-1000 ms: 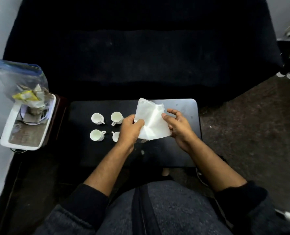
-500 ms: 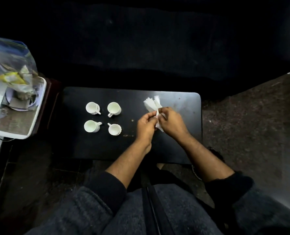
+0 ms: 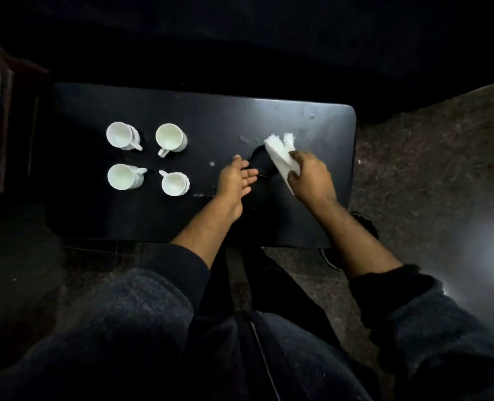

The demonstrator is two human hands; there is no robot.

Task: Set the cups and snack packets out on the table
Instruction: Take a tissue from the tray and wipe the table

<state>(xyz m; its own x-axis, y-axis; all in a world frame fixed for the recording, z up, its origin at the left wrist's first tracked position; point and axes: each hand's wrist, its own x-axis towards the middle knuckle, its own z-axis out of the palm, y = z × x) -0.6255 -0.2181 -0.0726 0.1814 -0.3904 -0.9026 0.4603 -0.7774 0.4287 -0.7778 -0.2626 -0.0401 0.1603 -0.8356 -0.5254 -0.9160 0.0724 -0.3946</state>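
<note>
This looks like a living room in a home. I sit at a low black table [image 3: 199, 215] with a dark sofa [image 3: 240, 39] just beyond its far edge. Four small white teacups [image 3: 146, 159] stand in a square on the tabletop. Under my knees the floor [image 3: 430, 157] is speckled stone, and the light is dim.

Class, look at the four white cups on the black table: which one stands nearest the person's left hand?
The near-right small white cup, handle pointing up-left, is closest to the open left hand; the other three stand farther left or back.
</note>
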